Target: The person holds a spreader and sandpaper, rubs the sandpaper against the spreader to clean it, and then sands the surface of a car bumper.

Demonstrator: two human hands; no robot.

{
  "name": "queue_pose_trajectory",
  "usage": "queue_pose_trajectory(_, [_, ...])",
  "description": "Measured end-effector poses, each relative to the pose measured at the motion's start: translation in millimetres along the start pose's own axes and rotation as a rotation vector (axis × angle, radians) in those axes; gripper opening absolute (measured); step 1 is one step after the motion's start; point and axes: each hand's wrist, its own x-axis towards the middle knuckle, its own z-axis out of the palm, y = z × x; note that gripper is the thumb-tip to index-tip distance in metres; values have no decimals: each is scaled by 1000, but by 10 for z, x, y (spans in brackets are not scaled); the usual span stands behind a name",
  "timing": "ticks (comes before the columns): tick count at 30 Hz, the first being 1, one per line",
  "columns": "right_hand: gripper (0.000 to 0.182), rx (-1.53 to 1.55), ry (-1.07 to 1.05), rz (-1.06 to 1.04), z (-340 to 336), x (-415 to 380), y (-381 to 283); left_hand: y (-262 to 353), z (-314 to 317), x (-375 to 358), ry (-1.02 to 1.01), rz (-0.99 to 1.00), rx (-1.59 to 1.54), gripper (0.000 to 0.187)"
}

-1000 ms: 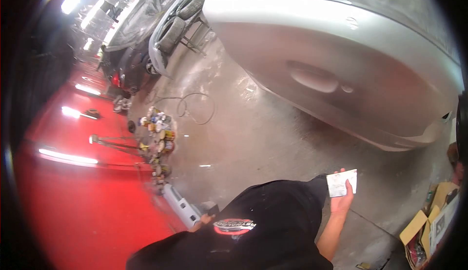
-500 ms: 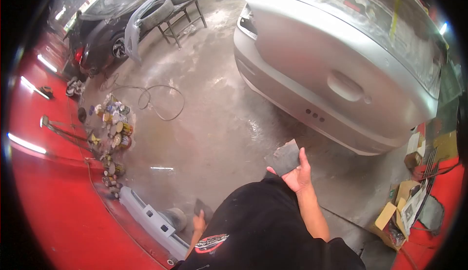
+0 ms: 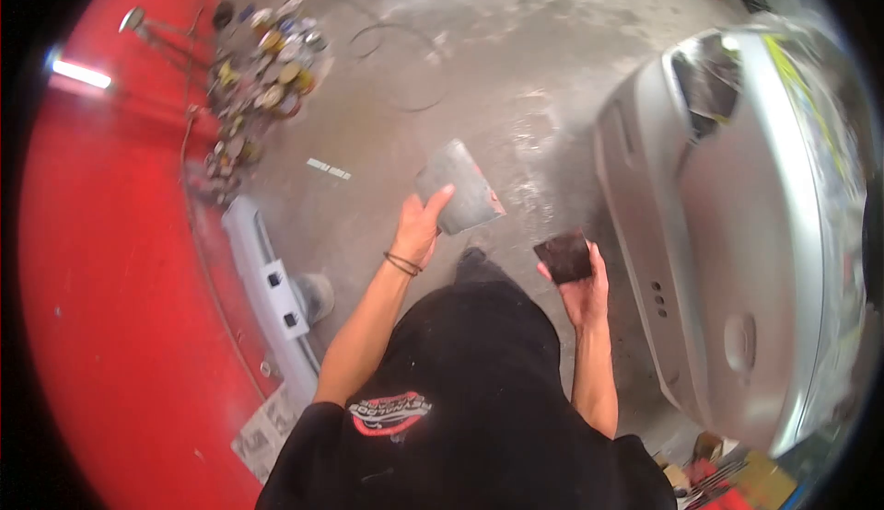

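Resting flat board (image 3: 460,192) in left grip (image 3: 417,231)

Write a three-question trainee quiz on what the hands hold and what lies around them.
1. True or false: the left hand holds a flat grey metal spreader blade.
2. What does the right hand grip?
A. a red can
B. a small dark square pad
C. a cable
3. Fill in: the silver car body stands to the person's ____.

Key: 1 true; 2 B; 3 right.
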Motion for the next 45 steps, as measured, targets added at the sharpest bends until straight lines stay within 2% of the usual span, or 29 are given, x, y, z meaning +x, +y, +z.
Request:
queue_pose_trajectory(2, [45, -214, -80, 5, 210, 600, -63, 204, 3, 203, 18, 11, 82, 39])
queue_pose_trajectory(5, [41, -816, -190, -85, 861, 1357, -265, 415, -151, 544, 132, 61, 195, 36])
queue_pose_trajectory(8, [39, -930, -209, -216, 1274, 1798, -387, 572, -155, 823, 227, 128, 150, 33])
queue_pose_trajectory(11, [54, -527, -132, -25, 1341, 2291, -466, 674, -97, 1305, 312, 97, -123, 33])
queue_pose_trajectory(13, [68, -225, -88, 75, 1393, 2532, -541, 621, -147, 1721, 352, 69, -162, 33])
queue_pose_trajectory(16, [70, -64, 9, 169, 1481, 2796, -639, 543, -311, 2315, 375, 39, -79, 33])
queue_pose_trajectory(17, [69, -57, 42, 176, 1506, 2921, -689, 504, -300, 2551, 351, 18, -35, 32])
queue_pose_trajectory(18, [68, -47, 83, 177, 1513, 3048, -725, 616, -209, 2762, 255, 10, -51, 36])
queue_pose_trajectory(19, [63, -63, 144, 158, 1454, 3196, -713, 777, -32, 2950, 256, 47, -16, 44])
queue_pose_trajectory(22, [55, 20, 236, 91, 1658, 3594, -950, 1076, 122, 3672, 121, -82, -15, 49])
queue_pose_trajectory(25, [52, 7, 356, 0, 1783, 4089, -1124, 1396, 348, 4473, -58, -147, 51, 47])
queue_pose_trajectory(28, [49, 28, 470, -107, 2164, 4538, -1473, 1841, 821, 5133, -221, -294, 86, 45])
queue_pose_trajectory(29, [45, 60, 517, -131, 2283, 4680, -1573, 1904, 938, 5347, -345, -313, 45, 42])
queue_pose_trajectory(35, [38, 170, 730, -396, 2549, 5412, -2030, 1964, 1764, 6276, -740, -182, 310, 35])
queue_pose_trajectory(38, [39, 221, 872, -492, 2472, 5747, -2257, 1991, 2249, 6692, -933, -249, 431, 36])
queue_pose_trajectory(40, [36, 246, 954, -530, 2419, 5999, -2497, 1913, 2542, 7013, -987, -186, 412, 35])
queue_pose_trajectory(42, [38, 233, 1009, -664, 2238, 6438, -2664, 1924, 2798, 7389, -1011, -152, 448, 35])
queue_pose_trajectory(43, [39, 254, 951, -640, 2127, 6882, -2929, 2041, 3049, 7764, -998, -73, 547, 35])
queue_pose_trajectory(45, [43, 206, 905, -681, 2074, 7285, -3217, 2228, 3269, 8070, -955, -36, 576, 35])
